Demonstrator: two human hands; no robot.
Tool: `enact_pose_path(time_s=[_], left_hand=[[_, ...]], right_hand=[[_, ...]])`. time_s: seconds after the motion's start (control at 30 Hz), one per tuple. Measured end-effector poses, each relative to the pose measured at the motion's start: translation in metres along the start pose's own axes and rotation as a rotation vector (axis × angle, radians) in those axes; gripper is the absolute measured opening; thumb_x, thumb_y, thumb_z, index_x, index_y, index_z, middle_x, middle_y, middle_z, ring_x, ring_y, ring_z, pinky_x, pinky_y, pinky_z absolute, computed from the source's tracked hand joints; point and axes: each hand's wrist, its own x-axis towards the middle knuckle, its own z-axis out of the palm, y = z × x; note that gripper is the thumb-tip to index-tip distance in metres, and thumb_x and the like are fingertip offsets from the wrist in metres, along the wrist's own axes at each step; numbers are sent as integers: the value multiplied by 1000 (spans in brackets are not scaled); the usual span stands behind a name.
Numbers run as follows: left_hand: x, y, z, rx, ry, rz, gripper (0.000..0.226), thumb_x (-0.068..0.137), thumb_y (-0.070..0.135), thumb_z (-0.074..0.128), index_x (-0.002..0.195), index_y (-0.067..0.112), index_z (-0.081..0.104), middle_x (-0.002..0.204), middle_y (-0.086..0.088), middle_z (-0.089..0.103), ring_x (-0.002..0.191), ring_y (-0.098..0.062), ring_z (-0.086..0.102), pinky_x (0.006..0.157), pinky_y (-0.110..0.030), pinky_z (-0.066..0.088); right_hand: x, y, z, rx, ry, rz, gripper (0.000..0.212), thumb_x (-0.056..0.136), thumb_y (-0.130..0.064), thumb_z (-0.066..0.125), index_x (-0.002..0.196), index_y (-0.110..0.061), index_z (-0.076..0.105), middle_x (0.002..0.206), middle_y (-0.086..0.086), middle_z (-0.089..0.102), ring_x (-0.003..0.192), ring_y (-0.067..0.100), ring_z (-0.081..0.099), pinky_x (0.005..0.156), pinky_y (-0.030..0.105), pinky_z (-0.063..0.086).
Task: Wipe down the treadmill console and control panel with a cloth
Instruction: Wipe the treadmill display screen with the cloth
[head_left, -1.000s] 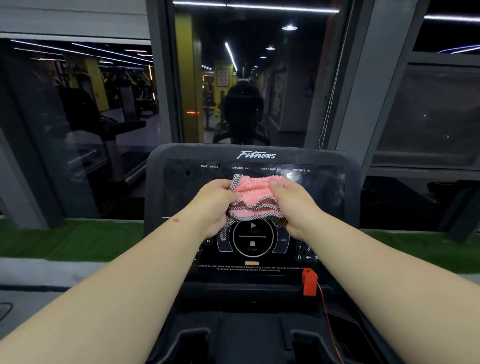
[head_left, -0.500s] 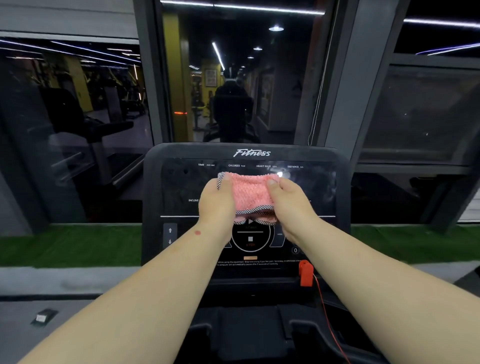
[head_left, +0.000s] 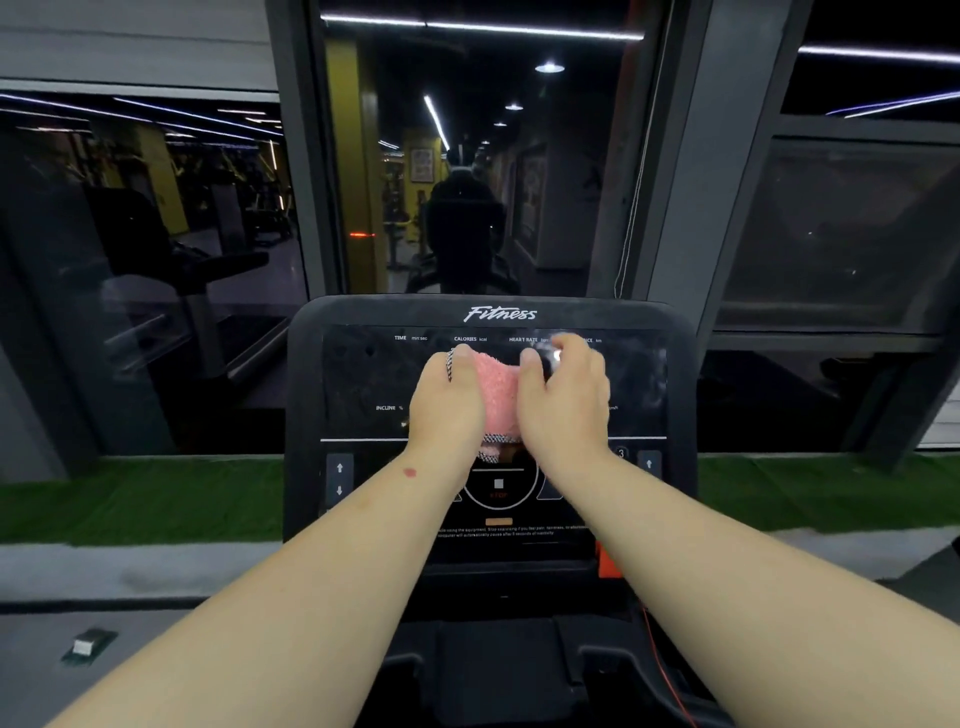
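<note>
A black treadmill console (head_left: 363, 322) marked "Fitness" stands in front of me, with a dark display above and a control panel (head_left: 498, 491) with a round stop button below. A pink cloth (head_left: 500, 387) with a grey woven edge is held against the middle of the display. My left hand (head_left: 447, 405) grips its left side. My right hand (head_left: 563, 400) covers its right side, fingers curled near the "heart rate" label; whether they hold the cloth is hidden. Both hands hide most of the cloth.
An orange safety key (head_left: 608, 564) with a red cord (head_left: 670, 675) hangs at the console's lower right. Cup-holder trays (head_left: 405, 670) lie below. A mirror wall (head_left: 467, 156) is behind, with green turf (head_left: 140, 499) on both sides and a small object (head_left: 85, 646) on the grey floor.
Both hands have carried the cloth upward from the lower panel onto the display. The cloth is more bunched between the hands, and the right hand's fingers have slid right, off the cloth's top edge.
</note>
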Motion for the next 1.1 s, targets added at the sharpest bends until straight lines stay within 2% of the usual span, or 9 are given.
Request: enact_pose_path(time_s=[0.1,0.23,0.47,0.57,0.67,0.73,0.87,0.97,1.1], left_hand=[[7,1,5,-56,-108,-85,37,103,48,39,105,24,67,101,0,73,100,-21,69,95,-44,55],[4,6,5,-236,-145,-263,33,106,41,47,92,17,66,67,3,73,85,-20,71,83,-37,56],[15,21,-16,-342,-62,-293,36,103,48,53,111,17,69,102,-8,77,92,-31,75,92,-52,59],[15,25,-18,-332,-134,-282,39,103,49,54,116,15,69,103,-9,78,92,-31,76,93,-51,59],[7,30,-15,-326,-211,-281,41,105,47,51,115,12,69,99,-11,79,89,-31,77,92,-51,59],[5,32,-15,-313,-247,-252,39,104,46,53,114,12,69,99,-11,79,90,-31,77,91,-50,59],[14,20,-22,-36,-158,-33,43,96,53,55,102,11,65,93,0,73,87,-23,70,84,-42,57],[13,4,-25,278,-60,160,44,101,49,52,78,13,45,74,1,46,68,-16,42,62,-33,37],[5,-4,-18,300,41,186,43,107,43,41,75,14,37,72,4,42,64,-15,37,57,-32,29]], right_hand=[[-7,-6,9,96,-121,-328,38,104,-39,38,131,-22,59,131,-7,60,127,14,48,113,39,36],[-3,-2,5,86,-318,-298,42,110,-35,27,127,-23,64,128,-7,64,127,13,50,114,37,35],[16,41,1,-14,-346,-205,33,106,-34,37,109,-26,69,98,-10,70,98,11,62,89,38,51],[14,26,-1,306,-225,86,37,103,-44,42,104,-24,72,101,-8,73,102,15,66,92,36,52],[18,-1,-2,801,-470,540,67,86,-77,45,115,-23,72,110,3,76,104,26,72,99,49,53],[16,-13,-3,910,-550,578,74,78,-80,56,118,-20,72,113,9,76,105,33,72,98,52,53],[16,-11,-7,520,-304,303,37,100,-48,51,91,-15,66,81,-4,62,76,16,57,67,30,46],[17,0,-17,284,-172,100,39,106,-39,44,83,-10,56,73,-6,49,64,7,42,59,24,37],[13,-1,-20,255,-146,60,37,103,-43,50,88,-10,58,78,-6,55,62,-2,47,56,8,38]])
